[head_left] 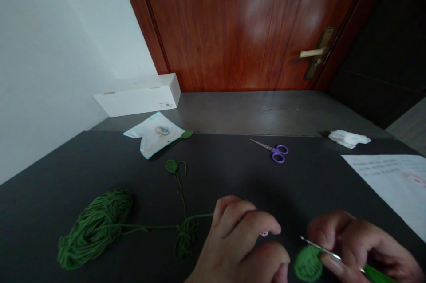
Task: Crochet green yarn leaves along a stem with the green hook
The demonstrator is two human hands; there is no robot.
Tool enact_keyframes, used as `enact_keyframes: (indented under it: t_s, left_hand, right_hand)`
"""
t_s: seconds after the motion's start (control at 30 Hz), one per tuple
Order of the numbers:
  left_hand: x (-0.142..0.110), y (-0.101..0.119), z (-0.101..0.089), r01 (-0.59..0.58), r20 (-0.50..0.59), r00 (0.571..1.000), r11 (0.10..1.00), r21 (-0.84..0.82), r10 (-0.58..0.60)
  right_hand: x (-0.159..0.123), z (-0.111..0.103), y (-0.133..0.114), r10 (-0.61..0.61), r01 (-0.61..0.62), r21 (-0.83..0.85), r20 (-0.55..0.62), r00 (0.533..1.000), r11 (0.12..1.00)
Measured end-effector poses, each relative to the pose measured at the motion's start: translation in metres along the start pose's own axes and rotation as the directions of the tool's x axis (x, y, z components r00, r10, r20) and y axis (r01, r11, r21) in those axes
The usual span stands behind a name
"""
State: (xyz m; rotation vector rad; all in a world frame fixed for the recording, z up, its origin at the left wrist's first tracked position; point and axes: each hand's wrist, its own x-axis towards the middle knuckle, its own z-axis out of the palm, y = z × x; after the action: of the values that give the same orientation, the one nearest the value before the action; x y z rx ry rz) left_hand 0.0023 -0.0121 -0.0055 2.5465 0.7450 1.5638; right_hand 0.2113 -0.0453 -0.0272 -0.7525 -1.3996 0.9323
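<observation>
My right hand (pixel 362 243) grips a crochet hook (pixel 333 254) with a green handle, its metal tip pointing left. Pinched in the same fingers is a small rounded green crocheted piece (pixel 308 264), just under the hook's shaft. To the left, my left hand (pixel 246 241) is curled, back up, apart from that piece. Green yarn (pixel 201 216) runs from the table into its fingers, where its path is hidden. A speck of pink (pixel 264 233) shows beneath the index finger, too small to name. A green yarn skein (pixel 96 227) lies at left, joined by strands to a loose tangle (pixel 185 236).
Purple-handled scissors (pixel 276 152) lie mid-table. A green crocheted leaf (pixel 171 166) with a tail and a white pouch (pixel 159 134) with another leaf (pixel 187 134) are farther left. Behind stands a white box (pixel 140 96). Crumpled tissue (pixel 349 138) and a printed sheet (pixel 396 181) lie right.
</observation>
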Motion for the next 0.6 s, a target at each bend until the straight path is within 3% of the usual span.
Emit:
enact_keyframes:
  t_s: [0.1,0.2,0.27,0.37,0.47,0.6]
  left_hand:
    - [-0.006,-0.004,0.007,0.075,0.054,0.996,0.988,-0.137,-0.068]
    - [-0.012,-0.005,0.012,0.124,0.074,0.991,0.98,-0.153,-0.114]
    - [-0.013,-0.004,0.013,0.095,0.042,0.995,0.991,-0.09,-0.091]
    - [-0.012,-0.001,0.014,0.044,-0.023,0.999,0.998,0.036,-0.043]
    - [-0.009,0.001,0.014,0.072,-0.044,0.997,0.995,0.069,-0.069]
    - [-0.007,0.006,0.016,0.0,0.054,0.999,0.989,0.145,-0.008]
  right_hand:
    - [0.0,0.006,0.002,0.196,-0.174,0.16,-0.14,0.97,0.972]
    - [0.002,0.005,0.002,0.379,-0.339,0.318,-0.07,0.923,0.885]
    - [0.004,0.004,0.0,0.474,-0.43,0.397,-0.015,0.88,0.811]
    - [0.007,0.005,-0.004,0.567,-0.5,0.439,-0.027,0.823,0.747]
    - [0.011,0.008,-0.007,0.65,-0.558,0.464,-0.052,0.758,0.688]
    - [0.011,0.011,-0.004,0.694,-0.575,0.57,0.011,0.72,0.587]
